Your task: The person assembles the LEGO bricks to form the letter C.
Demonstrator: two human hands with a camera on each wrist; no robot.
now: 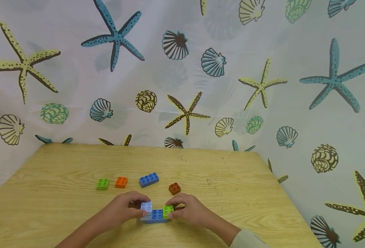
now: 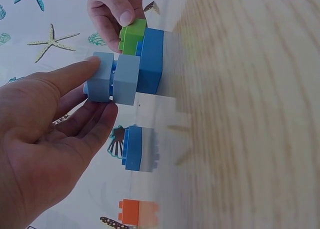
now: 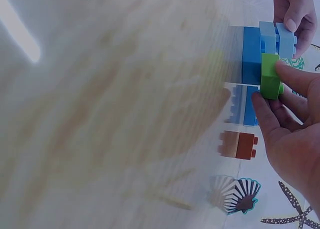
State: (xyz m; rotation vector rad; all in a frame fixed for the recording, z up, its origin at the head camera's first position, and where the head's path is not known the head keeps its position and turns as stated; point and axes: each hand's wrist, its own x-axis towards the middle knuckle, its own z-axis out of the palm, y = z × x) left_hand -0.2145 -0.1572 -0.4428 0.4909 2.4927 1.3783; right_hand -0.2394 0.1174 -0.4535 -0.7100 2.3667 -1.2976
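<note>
On the table lies a blue brick [image 1: 157, 214] with several studs on top. My left hand [image 1: 125, 209] pinches a light blue brick [image 2: 100, 79] between thumb and fingers over the left end. Under it, a second light blue brick [image 2: 127, 80] sits on the blue brick, and a narrow gap with studs shows between the two light blue ones. At the blue brick's other end, my right hand [image 1: 191, 210] pinches a bright green brick [image 3: 270, 75] on its top. The right wrist view shows thumb and fingers on opposite sides of the green brick.
Farther back on the wooden table [image 1: 232, 193] lie another green brick [image 1: 102, 184], an orange brick [image 1: 121, 182], another blue brick [image 1: 149, 179] and a brown brick [image 1: 174, 188]. A curtain [image 1: 188, 75] printed with shells and starfish hangs behind and beside the table.
</note>
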